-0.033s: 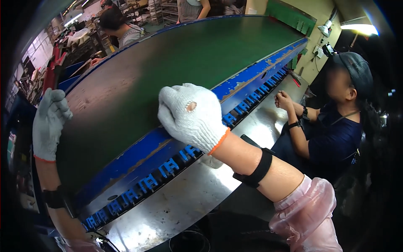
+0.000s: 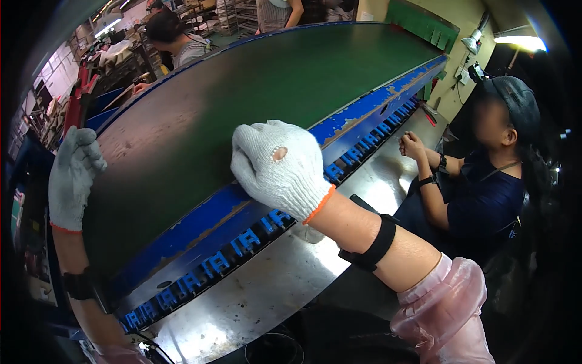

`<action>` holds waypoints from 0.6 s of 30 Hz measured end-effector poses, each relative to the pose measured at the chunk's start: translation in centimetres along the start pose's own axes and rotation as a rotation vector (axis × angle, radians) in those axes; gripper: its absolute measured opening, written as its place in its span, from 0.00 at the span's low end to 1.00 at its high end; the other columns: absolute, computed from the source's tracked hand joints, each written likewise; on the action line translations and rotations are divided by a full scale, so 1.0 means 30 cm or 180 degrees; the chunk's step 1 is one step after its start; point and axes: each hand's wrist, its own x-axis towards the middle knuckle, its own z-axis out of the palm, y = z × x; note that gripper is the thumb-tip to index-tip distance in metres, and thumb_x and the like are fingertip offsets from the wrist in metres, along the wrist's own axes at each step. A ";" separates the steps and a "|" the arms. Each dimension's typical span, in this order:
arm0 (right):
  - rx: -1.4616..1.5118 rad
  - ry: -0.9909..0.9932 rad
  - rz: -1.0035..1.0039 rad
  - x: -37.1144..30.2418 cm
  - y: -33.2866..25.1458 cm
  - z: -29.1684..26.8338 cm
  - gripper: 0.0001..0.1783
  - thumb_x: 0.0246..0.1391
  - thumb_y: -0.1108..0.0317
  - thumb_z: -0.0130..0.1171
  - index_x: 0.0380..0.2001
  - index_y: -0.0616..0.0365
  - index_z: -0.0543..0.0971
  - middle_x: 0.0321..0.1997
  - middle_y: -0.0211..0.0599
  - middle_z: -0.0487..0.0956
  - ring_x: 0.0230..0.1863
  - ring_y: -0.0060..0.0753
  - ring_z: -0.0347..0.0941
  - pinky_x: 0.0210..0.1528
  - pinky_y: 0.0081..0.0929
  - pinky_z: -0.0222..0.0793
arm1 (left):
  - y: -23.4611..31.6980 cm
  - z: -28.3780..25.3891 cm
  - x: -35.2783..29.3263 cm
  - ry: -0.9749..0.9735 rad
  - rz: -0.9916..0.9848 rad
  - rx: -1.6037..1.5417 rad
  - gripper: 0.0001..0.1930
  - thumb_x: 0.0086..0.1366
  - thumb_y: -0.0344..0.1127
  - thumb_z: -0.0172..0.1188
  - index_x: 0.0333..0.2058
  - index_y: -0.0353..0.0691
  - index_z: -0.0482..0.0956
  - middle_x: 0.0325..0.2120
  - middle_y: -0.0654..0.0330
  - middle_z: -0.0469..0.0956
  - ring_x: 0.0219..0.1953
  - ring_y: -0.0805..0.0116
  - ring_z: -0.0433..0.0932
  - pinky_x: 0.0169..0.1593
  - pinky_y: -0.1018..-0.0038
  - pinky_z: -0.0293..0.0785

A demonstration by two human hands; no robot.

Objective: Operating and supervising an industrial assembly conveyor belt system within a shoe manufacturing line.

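Note:
A white knit glove with an orange cuff covers my right hand (image 2: 276, 173); a small hole at its back shows skin. The hand is closed in a fist above the blue near rail (image 2: 209, 215) of a conveyor, and nothing shows in it. At the far left my left hand (image 2: 71, 182), in a matching glove, has its fingers curled in beside the green conveyor belt (image 2: 267, 85). I see nothing held there either. Black straps circle both forearms, and a pink sheer sleeve bunches on the right one.
Blue brackets (image 2: 215, 262) line the rail's underside above a shiny metal surface (image 2: 224, 321). A co-worker in a dark cap (image 2: 512, 103) sits at the right, hands raised together. Red-handled pliers (image 2: 430, 116) lie near the belt's far end. Other people (image 2: 191, 51) are beyond the belt.

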 end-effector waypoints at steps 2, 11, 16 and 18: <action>0.0059 0.0008 -0.0031 0.002 -0.004 0.002 0.10 0.49 0.63 0.53 0.22 0.57 0.77 0.23 0.42 0.78 0.30 0.46 0.77 0.35 0.41 0.73 | 0.000 -0.024 0.008 -0.0199 -0.0024 -0.0167 0.19 0.69 0.49 0.51 0.40 0.37 0.75 0.25 0.64 0.73 0.27 0.74 0.72 0.33 0.76 0.70; 0.0161 0.0087 -0.0048 -0.010 0.009 0.006 0.11 0.50 0.63 0.53 0.22 0.57 0.77 0.23 0.43 0.78 0.31 0.47 0.77 0.35 0.42 0.73 | -0.074 -0.047 0.018 0.0053 -0.0448 -0.0268 0.17 0.69 0.48 0.53 0.39 0.38 0.76 0.25 0.65 0.74 0.26 0.73 0.73 0.33 0.75 0.72; 0.0213 -0.0067 0.0019 -0.001 0.017 0.003 0.11 0.49 0.62 0.53 0.23 0.57 0.79 0.26 0.44 0.80 0.33 0.46 0.78 0.37 0.41 0.74 | -0.123 -0.030 0.016 0.0158 -0.1118 -0.0091 0.15 0.69 0.46 0.53 0.37 0.39 0.76 0.23 0.63 0.77 0.25 0.70 0.78 0.34 0.71 0.79; 0.0150 -0.0262 0.0080 0.002 0.015 0.000 0.12 0.49 0.61 0.53 0.24 0.56 0.80 0.26 0.44 0.81 0.34 0.46 0.79 0.38 0.40 0.74 | -0.086 -0.020 0.002 0.0241 -0.1107 -0.0060 0.15 0.69 0.46 0.52 0.37 0.39 0.77 0.25 0.62 0.78 0.26 0.68 0.79 0.35 0.70 0.81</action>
